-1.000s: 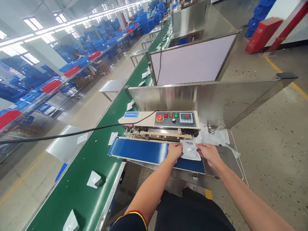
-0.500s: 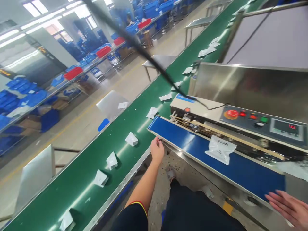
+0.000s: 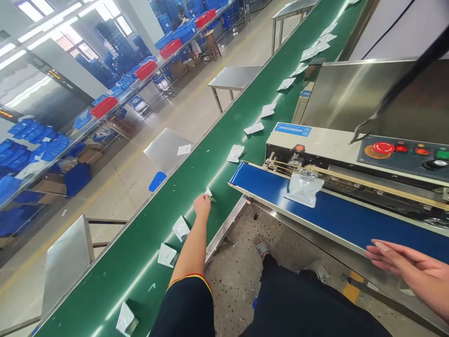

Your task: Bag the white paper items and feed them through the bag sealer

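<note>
Well, the bunched left hand [image 3: 202,205] touches a white pouch [image 3: 208,192] on the green conveyor [image 3: 147,248], grip unclear; the right hand [image 3: 400,255] spreads open by the sealer's blue belt [image 3: 336,220].

Daylight is pouring through windows [image 3: 31,11]. Blue crates [image 3: 175,33] are lining long racks [image 3: 163,79], and speckled floor [image 3: 228,295] is showing underfoot.

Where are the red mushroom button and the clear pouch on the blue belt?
Red mushroom-shaped push button [image 3: 383,148], head view, on its domed top.
Clear plastic pouch [image 3: 303,188], head view, on its middle.
</note>
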{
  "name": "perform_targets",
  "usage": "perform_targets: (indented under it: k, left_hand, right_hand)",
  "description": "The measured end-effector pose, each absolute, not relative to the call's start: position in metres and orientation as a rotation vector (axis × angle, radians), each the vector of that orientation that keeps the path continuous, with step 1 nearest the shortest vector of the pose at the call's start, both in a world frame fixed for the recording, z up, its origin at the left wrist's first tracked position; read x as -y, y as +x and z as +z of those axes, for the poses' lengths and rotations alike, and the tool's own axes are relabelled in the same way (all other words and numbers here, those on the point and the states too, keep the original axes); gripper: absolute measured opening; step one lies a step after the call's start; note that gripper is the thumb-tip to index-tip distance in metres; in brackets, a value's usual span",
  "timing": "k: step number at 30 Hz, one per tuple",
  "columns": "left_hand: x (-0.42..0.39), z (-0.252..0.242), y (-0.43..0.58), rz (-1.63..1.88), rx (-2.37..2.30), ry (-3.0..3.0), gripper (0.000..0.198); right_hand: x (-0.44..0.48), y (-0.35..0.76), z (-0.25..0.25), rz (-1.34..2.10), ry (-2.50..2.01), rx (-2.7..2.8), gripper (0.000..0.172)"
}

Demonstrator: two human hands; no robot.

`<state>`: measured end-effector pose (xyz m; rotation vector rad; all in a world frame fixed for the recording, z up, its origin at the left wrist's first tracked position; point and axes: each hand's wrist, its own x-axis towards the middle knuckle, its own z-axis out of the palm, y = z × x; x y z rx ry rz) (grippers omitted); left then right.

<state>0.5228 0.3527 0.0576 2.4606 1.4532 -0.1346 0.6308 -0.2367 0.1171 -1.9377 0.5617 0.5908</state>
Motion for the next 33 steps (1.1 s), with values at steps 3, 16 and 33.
perform_targets:
  k: [3,16,33]
  left_hand:
    - [-0.342,0.097,0.526,-0.185,-1.268,2.513,0.039]
    - [-0.109,0.207,0.615,-0.281,-0.023,2.084,0.041]
    - [0.193,0.063,0.710,-0.425,-0.260,1.610,0.046]
  right_hand:
    - [0.221,0.633,0.126,0.730,-1.933,-0.470,0.059]
    - [0.144,0.655,0.149,0.216,-1.857,0.886,0.029]
    - [0.382,0.670,0.065,-0.004,-1.439,-0.822,0.047]
